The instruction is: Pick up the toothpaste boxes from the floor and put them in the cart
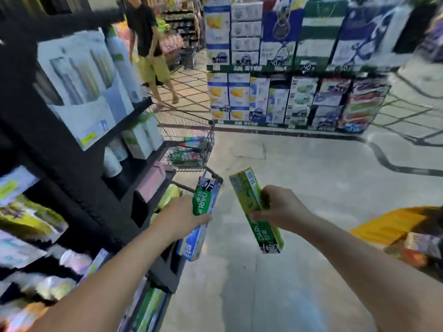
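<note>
The left hand [181,218] has its fingers wrapped round a blue-green toothpaste box [200,219]; the right hand [279,209] grips a green toothpaste box [254,207], both held above the floor [311,188]. At eleven o'clock from them the wire cart [191,149] stands beside the shelves [72,140], green boxes inside it.

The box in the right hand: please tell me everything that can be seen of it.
The toothpaste box is long and narrow, apparently of printed cardboard, mostly light green with a darker green end that reads DARLIE in white letters. A barcode shows near its far end. It is closed and undamaged as far as the picture shows. The right hand grips it around the middle, fingers curled over it, in the air above the grey floor. It is tilted, with its far end pointing toward the cart.
</note>
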`<state>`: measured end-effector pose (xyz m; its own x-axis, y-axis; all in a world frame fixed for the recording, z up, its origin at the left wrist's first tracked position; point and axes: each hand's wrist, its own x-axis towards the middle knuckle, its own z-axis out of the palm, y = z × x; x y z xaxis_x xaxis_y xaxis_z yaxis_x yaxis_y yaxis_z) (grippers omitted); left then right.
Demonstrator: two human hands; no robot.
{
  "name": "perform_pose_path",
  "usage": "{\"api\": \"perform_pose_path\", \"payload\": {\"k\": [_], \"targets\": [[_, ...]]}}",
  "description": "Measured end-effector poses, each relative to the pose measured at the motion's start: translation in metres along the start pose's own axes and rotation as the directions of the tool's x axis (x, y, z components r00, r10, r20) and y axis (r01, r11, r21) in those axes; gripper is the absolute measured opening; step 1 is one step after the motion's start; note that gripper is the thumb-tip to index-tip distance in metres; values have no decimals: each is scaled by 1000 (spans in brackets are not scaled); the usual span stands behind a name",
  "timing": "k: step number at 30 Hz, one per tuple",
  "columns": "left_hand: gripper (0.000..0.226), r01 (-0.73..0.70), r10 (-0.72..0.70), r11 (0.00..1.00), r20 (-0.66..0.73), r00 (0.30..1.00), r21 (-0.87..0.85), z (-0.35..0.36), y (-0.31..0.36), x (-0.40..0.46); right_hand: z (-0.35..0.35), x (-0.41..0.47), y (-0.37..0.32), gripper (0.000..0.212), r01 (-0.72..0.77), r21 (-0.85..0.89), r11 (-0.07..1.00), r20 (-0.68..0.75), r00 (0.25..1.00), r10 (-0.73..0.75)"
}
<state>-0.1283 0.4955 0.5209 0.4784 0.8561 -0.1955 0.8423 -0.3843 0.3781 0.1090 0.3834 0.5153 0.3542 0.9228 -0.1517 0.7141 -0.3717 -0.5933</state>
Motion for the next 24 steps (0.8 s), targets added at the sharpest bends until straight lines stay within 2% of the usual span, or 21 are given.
{"api": "perform_pose_path", "payload": {"k": [2,10,16,24], "targets": [[40,-18,18,999,16,1000,-41,-9,5,49,-15,40,3,42,-23,2,1000,-28,999,23],[43,23,-17,993,52,999,-117,-16,27,230,-52,209,32,42,-32,12,999,-21,999,32],[46,139,-130,983,81,988,-119,-17,47,360,-81,367,55,43,2,11,1000,78,997,-3],[47,289,-285,943,49,957,-165,-44,38,488,-83,556,29,46,142,-59,988,261,958,-122]]}}
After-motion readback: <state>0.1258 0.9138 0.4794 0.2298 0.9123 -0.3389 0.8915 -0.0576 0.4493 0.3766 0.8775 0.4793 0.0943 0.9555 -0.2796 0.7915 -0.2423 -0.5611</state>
